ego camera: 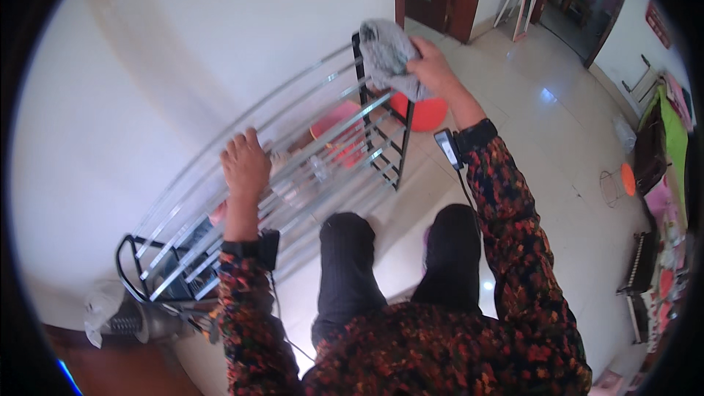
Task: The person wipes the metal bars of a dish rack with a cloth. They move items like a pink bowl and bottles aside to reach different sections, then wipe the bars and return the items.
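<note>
A metal shoe rack (pixel 330 135) with silver tubes and black end frames stands slantwise along the white wall. My right hand (pixel 432 69) grips a crumpled grey cloth (pixel 388 52) at the top of the rack's far black end frame, and the cloth covers its upper corner. On the left, my left hand (pixel 246 162) is at the rack's upper tubes with its fingers bent over them; whether they close round a tube is hard to tell. Through the tubes a red and pink container (pixel 344 126) shows, along with several blurred items.
Behind the far end frame is a round red object (pixel 423 113). A wire stand with an orange top (pixel 628 179) is on the tiled floor at right, near piled cloths and bags (pixel 663 148). A white plastic bag (pixel 103 308) lies by the rack's near end. Doorways are at the top right.
</note>
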Tool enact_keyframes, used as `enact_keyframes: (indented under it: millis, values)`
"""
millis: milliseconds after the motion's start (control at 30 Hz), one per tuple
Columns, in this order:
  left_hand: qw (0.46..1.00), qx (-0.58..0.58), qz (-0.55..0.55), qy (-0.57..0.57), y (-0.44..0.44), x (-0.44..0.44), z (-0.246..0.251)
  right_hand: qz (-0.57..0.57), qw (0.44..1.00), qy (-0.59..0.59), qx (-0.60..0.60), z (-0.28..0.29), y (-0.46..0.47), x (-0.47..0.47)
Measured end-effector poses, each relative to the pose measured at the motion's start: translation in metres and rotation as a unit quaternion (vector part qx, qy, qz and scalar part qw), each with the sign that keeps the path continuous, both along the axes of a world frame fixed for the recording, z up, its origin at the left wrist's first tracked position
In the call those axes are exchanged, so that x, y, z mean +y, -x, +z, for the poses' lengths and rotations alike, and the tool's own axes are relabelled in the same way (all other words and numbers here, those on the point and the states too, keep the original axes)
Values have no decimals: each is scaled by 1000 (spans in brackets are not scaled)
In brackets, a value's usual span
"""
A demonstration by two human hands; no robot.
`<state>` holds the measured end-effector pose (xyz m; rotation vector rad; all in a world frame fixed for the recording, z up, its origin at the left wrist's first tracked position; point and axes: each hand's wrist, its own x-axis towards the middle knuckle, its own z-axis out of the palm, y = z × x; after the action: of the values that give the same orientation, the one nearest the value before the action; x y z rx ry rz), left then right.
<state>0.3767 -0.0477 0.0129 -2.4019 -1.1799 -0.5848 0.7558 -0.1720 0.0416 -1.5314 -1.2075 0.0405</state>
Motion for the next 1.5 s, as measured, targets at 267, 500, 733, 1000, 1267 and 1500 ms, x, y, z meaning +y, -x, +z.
enact_keyframes:
  millis: [267, 500, 733, 1000, 1267, 1500]
  values:
    - [998, -27, 12, 47, -4, -4, 4, -44, 978, -143, 146, -143, 26, -4]
    - [999, -7, 19, 45, -4, -7, 9, -178, 969, 99, 139, -220, 26, -12]
    - [1000, -15, 3, 17, -3, -4, 2, -59, 943, -151, 292, -123, 9, -15]
    - [999, -14, 27, 37, -5, -4, 5, -181, 965, 107, 158, -269, 14, -14]
    - [997, -36, 15, 59, -6, 0, -2, -82, 883, 180, 425, -337, -22, -40]
    - [985, -23, 42, 168, -11, -2, 9, 179, 796, 89, 571, -186, 91, -125]
